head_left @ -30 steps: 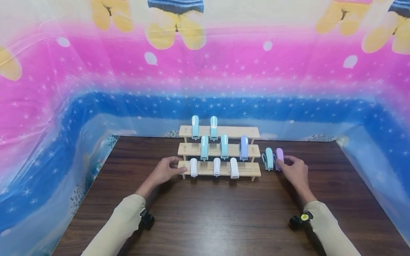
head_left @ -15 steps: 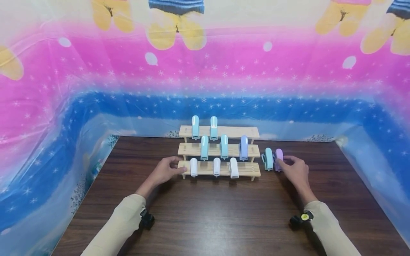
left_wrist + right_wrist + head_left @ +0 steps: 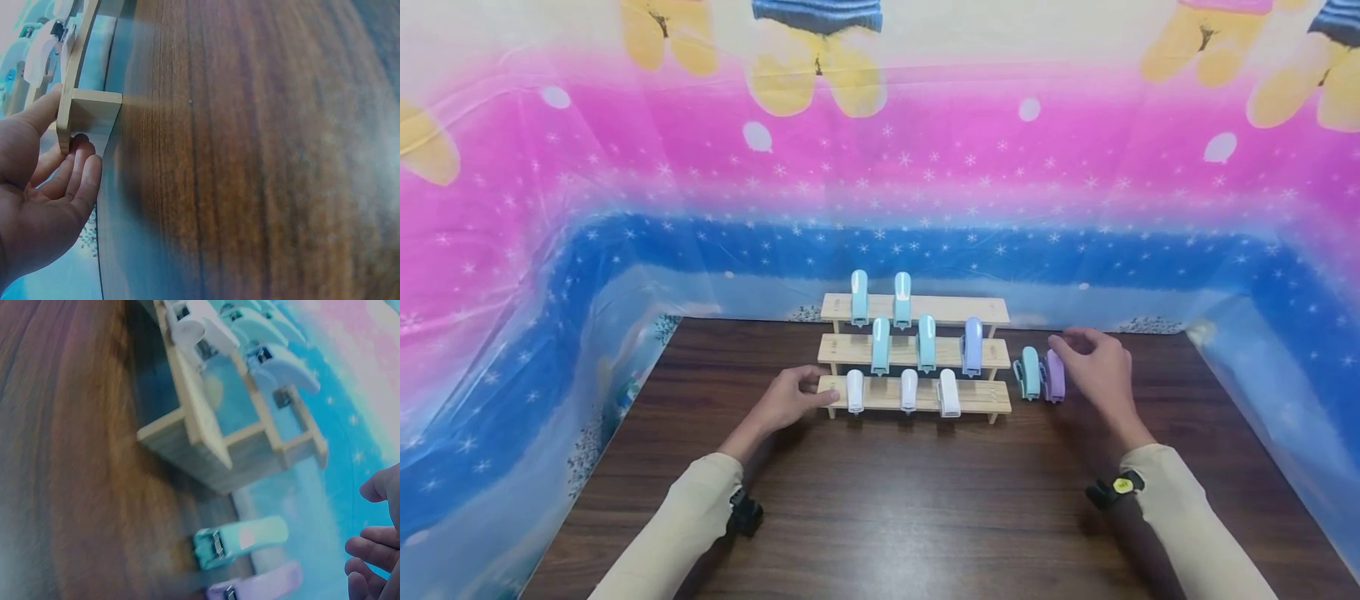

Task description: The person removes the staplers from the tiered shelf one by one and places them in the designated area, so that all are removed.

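Observation:
A three-step wooden stand bears several small staplers. My left hand pinches the left end of its lowest step, thumb on top and fingers beneath, as the left wrist view shows. On the table to the right, a teal stapler and a purple stapler stand side by side. Just above and right of the purple one is my right hand, holding nothing. In the right wrist view its thumb and fingers are apart, away from both staplers.
White staplers occupy the lowest step. Teal staplers and a lavender stapler sit on the middle one, with two light-blue staplers on top. A patterned cloth encloses the back and sides of the brown table.
My right hand has let go of the purple stapler and lifted up and slightly right. The stapler remains beside the teal one. My left hand keeps its hold on the stand.

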### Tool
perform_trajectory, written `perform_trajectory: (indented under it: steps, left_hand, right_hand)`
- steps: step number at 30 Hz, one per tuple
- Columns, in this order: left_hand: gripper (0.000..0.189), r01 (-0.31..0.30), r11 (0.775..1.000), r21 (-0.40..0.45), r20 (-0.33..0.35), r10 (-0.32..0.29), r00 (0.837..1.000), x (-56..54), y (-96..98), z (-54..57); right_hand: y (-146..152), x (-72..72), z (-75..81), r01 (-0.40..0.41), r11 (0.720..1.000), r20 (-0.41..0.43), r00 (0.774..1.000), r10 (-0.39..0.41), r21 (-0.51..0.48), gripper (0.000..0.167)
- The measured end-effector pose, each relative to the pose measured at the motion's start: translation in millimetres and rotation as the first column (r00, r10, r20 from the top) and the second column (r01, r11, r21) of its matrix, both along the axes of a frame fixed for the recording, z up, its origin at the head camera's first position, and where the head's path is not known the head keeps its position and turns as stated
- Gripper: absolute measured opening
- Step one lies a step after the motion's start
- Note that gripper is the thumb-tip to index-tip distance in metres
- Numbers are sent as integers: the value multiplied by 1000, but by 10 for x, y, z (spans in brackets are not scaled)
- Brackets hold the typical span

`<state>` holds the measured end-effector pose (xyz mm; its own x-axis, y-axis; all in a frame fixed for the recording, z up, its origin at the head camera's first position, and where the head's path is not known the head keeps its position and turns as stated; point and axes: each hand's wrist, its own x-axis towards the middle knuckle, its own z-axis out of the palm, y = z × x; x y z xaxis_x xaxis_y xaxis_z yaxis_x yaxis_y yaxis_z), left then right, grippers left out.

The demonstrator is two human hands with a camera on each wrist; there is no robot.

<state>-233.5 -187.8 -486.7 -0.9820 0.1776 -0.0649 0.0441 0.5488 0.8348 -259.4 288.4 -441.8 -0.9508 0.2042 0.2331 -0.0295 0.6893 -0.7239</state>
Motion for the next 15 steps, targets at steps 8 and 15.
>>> perform_trajectory:
  steps: [8, 15]
  left_hand:
    - [51, -4, 1000, 7, 3, 4, 1000, -8, -5, 0]
    - [51, -7, 1000, 8, 9, 7, 1000, -19, 1, 2]
  right_hand:
    - [-194, -29, 236, -70, 997, -59, 996, 70, 12, 66]
    - [-424, -34, 395, -147, 989, -113, 983, 144, -16, 56]
